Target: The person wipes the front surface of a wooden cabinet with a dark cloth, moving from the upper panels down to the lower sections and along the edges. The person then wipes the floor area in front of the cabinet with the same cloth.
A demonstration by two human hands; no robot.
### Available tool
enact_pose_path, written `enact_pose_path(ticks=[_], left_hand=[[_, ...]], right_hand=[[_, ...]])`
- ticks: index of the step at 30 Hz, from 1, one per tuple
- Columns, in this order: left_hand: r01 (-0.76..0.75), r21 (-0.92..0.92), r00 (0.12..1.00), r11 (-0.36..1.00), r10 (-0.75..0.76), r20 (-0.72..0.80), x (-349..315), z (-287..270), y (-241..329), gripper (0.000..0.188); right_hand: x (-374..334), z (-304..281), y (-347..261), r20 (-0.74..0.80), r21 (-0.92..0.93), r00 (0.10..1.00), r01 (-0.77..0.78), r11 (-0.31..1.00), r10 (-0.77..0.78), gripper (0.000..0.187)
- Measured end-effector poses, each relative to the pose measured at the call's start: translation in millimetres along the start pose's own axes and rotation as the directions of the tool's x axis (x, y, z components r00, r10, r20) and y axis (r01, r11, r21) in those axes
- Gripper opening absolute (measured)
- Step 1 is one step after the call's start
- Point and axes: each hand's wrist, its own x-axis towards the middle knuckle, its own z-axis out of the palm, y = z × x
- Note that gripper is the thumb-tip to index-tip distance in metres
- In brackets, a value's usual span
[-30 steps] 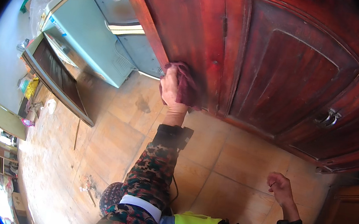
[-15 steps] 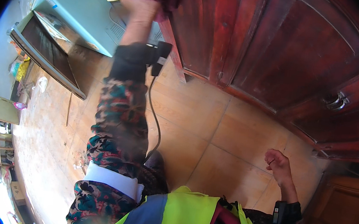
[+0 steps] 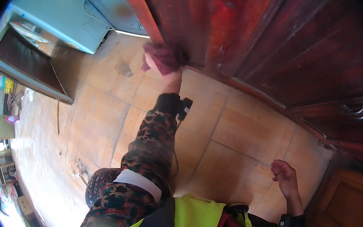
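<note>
My left hand [image 3: 171, 77] is wrapped in and around a maroon cloth [image 3: 166, 58], which partly covers its fingers. It presses the cloth to the lower left corner of a dark red wooden cabinet [image 3: 228, 28], close to the floor. My right hand [image 3: 286, 177] is held over the floor tiles on the right, its fingers curled in loosely, with nothing visible in them. It touches nothing.
Left of the cabinet stands a pale blue appliance [image 3: 63, 8]. A dark framed panel [image 3: 34, 61] leans nearby, with a thin stick [image 3: 58, 117] on the tiled floor [image 3: 176, 158]. A brown wooden cabinet [image 3: 347, 202] is at the right. Clutter lines the far left.
My left hand has come down with the cloth, from high by the cabinet's left edge to its bottom corner. The view has shifted somewhat. My right hand stays almost in place.
</note>
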Motion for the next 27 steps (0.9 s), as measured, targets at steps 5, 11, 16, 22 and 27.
enact_pose_path(ticks=[5,11,16,22,27], left_hand=[[0.049,0.347,0.947,0.937,-0.154,0.282,-149.5,60.4,-42.4,0.049],[0.916,-0.273,0.399,0.294,-0.594,0.699,-97.6,14.2,0.4,0.037],[0.886,-0.395,0.236,-0.243,-0.496,0.835,-36.9,-35.0,36.9,0.028],[0.854,0.041,0.196,0.519,-0.394,0.898,-0.9,-24.3,11.8,0.031],[0.958,-0.032,0.094,0.285,-0.205,0.974,5.9,-48.2,30.1,0.034]], right_hand=[[-20.6,-4.6,5.9,-0.051,0.072,0.999,-0.002,0.997,0.005,0.033],[-36.6,-3.2,12.2,-0.040,0.151,0.999,0.036,0.988,-0.030,0.032],[-32.3,-3.1,5.1,-0.015,0.144,0.999,0.054,0.988,-0.052,0.032],[-26.1,-12.7,8.4,0.013,0.175,0.995,0.094,0.980,-0.098,0.031],[-24.7,-18.7,17.1,0.015,0.164,0.992,0.123,0.979,-0.127,0.035]])
